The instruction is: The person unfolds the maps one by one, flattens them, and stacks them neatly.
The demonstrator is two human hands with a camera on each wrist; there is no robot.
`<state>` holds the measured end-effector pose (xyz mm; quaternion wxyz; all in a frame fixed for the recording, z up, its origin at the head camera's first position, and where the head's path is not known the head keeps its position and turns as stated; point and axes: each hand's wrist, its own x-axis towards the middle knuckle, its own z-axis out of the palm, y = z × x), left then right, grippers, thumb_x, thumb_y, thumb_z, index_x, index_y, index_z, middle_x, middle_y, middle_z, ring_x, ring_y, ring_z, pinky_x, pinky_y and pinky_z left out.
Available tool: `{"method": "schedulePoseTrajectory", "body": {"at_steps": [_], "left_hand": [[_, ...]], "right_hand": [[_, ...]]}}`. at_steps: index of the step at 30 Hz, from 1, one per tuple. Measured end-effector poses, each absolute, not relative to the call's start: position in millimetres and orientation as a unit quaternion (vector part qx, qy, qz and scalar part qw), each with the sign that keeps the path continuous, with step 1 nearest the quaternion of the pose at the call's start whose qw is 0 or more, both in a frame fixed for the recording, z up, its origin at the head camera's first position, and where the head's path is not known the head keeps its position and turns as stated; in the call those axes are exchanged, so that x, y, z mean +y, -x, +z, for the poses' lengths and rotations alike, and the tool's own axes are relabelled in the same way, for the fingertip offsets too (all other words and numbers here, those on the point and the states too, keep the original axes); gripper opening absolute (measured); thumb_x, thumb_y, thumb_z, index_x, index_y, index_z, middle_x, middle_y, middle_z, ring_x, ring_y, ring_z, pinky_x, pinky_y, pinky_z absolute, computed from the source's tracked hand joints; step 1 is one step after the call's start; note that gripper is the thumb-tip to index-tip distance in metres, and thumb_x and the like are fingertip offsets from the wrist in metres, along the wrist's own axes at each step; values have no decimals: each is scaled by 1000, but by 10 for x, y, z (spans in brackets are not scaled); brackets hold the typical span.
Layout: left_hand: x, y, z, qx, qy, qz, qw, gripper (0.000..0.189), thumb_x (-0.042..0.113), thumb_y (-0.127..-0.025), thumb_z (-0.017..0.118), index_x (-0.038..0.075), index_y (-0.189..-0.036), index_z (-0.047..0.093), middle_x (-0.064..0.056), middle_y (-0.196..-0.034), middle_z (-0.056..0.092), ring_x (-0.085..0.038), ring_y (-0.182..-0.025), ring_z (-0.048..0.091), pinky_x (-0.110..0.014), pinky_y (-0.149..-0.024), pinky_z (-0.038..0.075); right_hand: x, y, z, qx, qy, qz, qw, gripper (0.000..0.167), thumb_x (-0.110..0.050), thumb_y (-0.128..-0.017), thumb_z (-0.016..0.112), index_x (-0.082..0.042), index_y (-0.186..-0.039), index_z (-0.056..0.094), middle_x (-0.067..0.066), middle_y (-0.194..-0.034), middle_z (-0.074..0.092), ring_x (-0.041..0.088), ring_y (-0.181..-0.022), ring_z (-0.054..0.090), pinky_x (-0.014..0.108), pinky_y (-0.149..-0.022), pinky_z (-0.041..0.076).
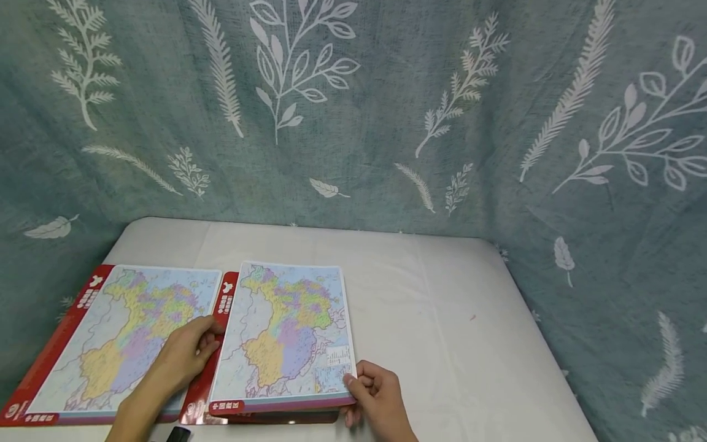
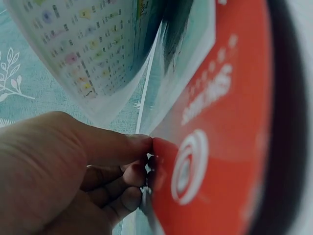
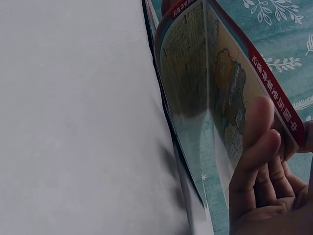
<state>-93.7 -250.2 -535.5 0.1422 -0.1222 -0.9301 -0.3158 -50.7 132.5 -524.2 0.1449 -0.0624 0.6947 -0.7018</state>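
Two map sheets with red left margins lie side by side. My left hand (image 1: 185, 350) reaches across the left map sheet (image 1: 61, 374), its fingers at the red margin (image 1: 200, 393) of the right map sheet (image 1: 298, 319). In the left wrist view, thumb and finger pinch the corner of a red margin (image 2: 220, 147) with a white logo. My right hand (image 1: 381, 393) grips the right map sheet's lower right corner, thumb on top. That edge is raised; in the right wrist view, a printed underside (image 3: 230, 93) shows above a lower panel (image 3: 183, 73).
A white cloth (image 1: 442, 344) covers the table and extends to the right of the maps. Green fabric (image 1: 375, 110) with white leaf prints hangs behind and at both sides. A small black object (image 1: 178, 434) shows at the bottom edge near the left forearm.
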Motion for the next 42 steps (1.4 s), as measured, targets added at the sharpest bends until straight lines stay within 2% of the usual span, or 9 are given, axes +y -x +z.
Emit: {"method": "schedulePoseTrajectory", "body": {"at_steps": [6, 15, 24, 34, 42], "left_hand": [[-2491, 957, -5339, -933, 117, -315, 129, 28, -8, -82, 81, 12, -95, 67, 10, -78, 54, 1, -70, 46, -24, -62, 44], [-2505, 926, -5343, -930, 119, -323, 129, 29, -8, -82, 81, 12, -97, 66, 11, -78, 54, 2, -70, 45, -24, -62, 43], [-2492, 895, -5355, -924, 122, -337, 134, 28, -7, -84, 81, 11, -98, 67, 11, -79, 55, 1, -70, 46, -24, -62, 43], [-2483, 876, -5357, -923, 120, -341, 131, 27, -7, -84, 81, 11, -99, 67, 11, -79, 54, 1, -69, 45, -24, -62, 43], [-2476, 860, -5332, -930, 98, -341, 96, 23, -4, -87, 79, 10, -102, 67, 8, -80, 56, 0, -71, 46, -24, -64, 44]], "right_hand": [[1380, 497, -5221, 718, 68, -684, 109, 34, -18, -105, 65, 9, -85, 55, 22, -64, 68, 12, -44, 64, 30, -45, 53], [1480, 472, -5216, 726, 76, -681, 54, 31, -12, -105, 65, 6, -82, 54, 20, -61, 67, 18, -43, 65, 35, -41, 51], [1578, 421, -5175, 754, 13, -657, 21, 25, -16, -105, 64, 2, -88, 63, 11, -61, 69, 22, -41, 64, 35, -42, 51], [1759, 412, -5141, 771, -59, -634, -3, 26, -19, -104, 67, 4, -91, 65, 12, -62, 68, 23, -42, 62, 34, -44, 52], [1932, 431, -5173, 779, -77, -622, -37, 24, -18, -105, 66, 3, -93, 66, 10, -61, 68, 26, -41, 61, 33, -44, 51]]}}
